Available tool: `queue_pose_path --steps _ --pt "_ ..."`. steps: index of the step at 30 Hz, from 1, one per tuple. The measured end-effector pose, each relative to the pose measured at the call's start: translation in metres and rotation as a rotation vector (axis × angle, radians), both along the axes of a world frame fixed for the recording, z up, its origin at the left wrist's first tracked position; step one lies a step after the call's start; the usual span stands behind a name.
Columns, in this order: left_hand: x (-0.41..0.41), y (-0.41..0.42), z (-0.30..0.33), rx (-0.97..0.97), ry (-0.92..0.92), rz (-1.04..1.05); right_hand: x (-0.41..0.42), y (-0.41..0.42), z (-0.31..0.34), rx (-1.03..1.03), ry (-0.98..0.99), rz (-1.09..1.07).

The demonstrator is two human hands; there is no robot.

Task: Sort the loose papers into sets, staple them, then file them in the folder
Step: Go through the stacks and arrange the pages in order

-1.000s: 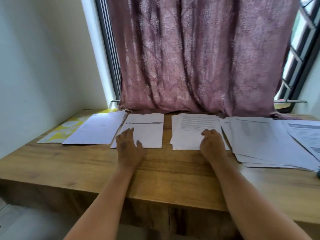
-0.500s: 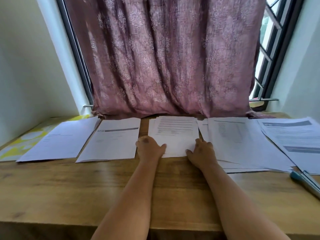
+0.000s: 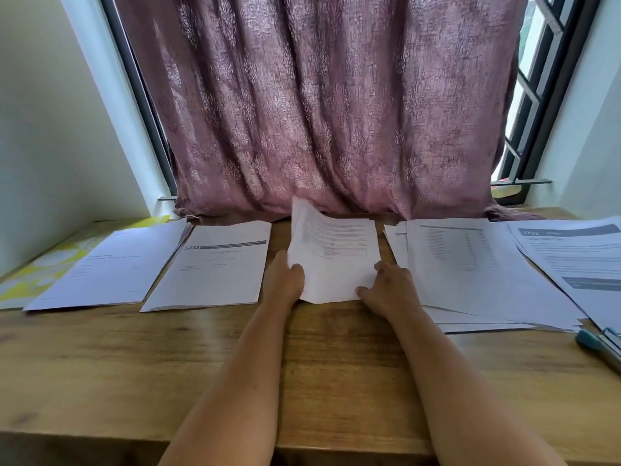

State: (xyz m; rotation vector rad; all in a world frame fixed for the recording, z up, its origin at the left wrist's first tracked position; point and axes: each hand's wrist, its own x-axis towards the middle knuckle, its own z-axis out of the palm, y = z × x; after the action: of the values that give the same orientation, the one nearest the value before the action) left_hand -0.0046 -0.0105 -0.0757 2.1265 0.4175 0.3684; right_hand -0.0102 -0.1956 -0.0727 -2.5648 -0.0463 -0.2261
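On the brown wooden worktop (image 3: 319, 358), going left to right: a yellow-and-white patterned folder (image 3: 40, 274) lies at the far left, partly under a flat white paper set (image 3: 111, 264); beside it lies a second white set with a grey header bar (image 3: 215, 264). In the middle, the left hand (image 3: 285, 280) grips the left edge of a white printed paper stack (image 3: 336, 260), whose far left corner is curling up, while the right hand (image 3: 386, 284) pinches its near right corner. Further right lies a loose spread of white sheets (image 3: 477, 274), then a teal stapler (image 3: 598, 348) at the edge. The step in hand looks like squaring this set; next it needs aligned edges and the stapler fetched.
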Motion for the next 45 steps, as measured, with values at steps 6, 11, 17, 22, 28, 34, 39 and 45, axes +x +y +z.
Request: queue_pose_path --steps 6,11,17,22,28,34,39,45 --pt "-0.04 0.004 0.009 -0.29 -0.222 0.038 -0.001 -0.002 -0.005 0.198 -0.088 0.017" --pt "-0.108 0.022 0.01 -0.624 -0.292 -0.111 -0.022 -0.01 0.01 0.666 0.001 0.213" --pt "-0.158 0.03 0.032 -0.662 -0.265 -0.344 -0.065 -0.016 0.029 0.879 -0.208 0.213" --pt "-0.168 0.019 0.062 -0.441 -0.462 -0.224 -0.099 -0.003 0.045 0.816 -0.354 0.342" --pt "-0.181 0.005 0.051 -0.218 -0.439 -0.164 -0.117 -0.004 0.032 0.641 -0.191 0.323" --pt "-0.19 0.029 0.038 -0.185 -0.261 -0.231 -0.127 -0.044 0.046 0.771 0.04 0.336" --pt "-0.204 0.022 0.014 -0.201 0.051 -0.294 -0.103 -0.06 0.021 -0.034 0.112 0.31" --pt "-0.203 0.029 0.013 0.068 0.239 -0.313 -0.094 -0.043 -0.003 -0.217 0.186 0.447"
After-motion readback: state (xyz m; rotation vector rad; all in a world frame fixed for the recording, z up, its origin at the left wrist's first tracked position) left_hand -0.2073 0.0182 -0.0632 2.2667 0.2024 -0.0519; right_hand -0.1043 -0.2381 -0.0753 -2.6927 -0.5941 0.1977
